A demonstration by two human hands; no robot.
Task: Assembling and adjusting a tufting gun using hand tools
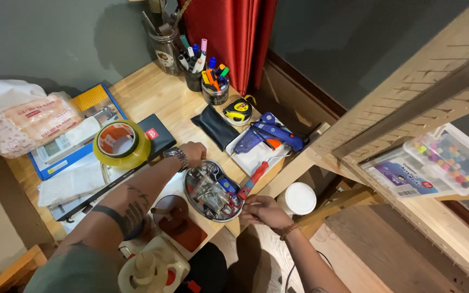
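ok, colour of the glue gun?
Blue glue gun with an orange trigger, head view.

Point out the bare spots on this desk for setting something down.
Bare wood lies between the tape roll, the jar and the black pouch. Around the metal tray, where both hands work, it is crowded.

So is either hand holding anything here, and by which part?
The right hand pinches the near rim of the round metal tray. The left hand rests on its far rim; whether it grips cannot be told.
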